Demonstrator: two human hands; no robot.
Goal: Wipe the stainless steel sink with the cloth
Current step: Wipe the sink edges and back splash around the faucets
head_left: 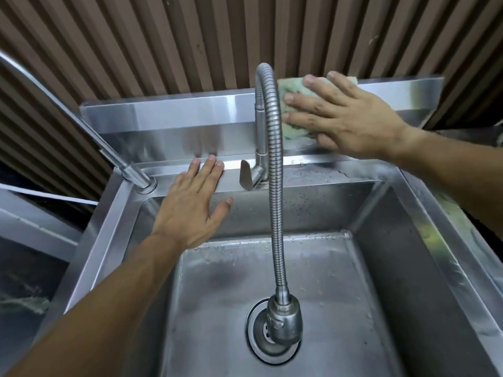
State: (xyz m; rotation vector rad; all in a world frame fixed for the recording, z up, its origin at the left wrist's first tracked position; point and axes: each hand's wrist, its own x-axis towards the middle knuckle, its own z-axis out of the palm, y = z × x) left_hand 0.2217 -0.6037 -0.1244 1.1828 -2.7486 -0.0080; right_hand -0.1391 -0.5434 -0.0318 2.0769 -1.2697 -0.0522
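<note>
Under the right hand (351, 115): cloth (292, 88), pressed flat by straight fingers against the sink (168, 115) back wall.
Unwiped wall: leftward, past the faucet (273, 148).
Left hand (194, 205): flat, empty, on the rim.

The right hand (351, 115) hides most of the cloth (292, 87).

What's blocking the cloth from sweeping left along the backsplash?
The flexible faucet hose rises right beside the cloth, which the right hand presses flat on the backsplash. Beyond it, the backsplash looks clear; the left hand rests lower, on the sink ledge.
</note>
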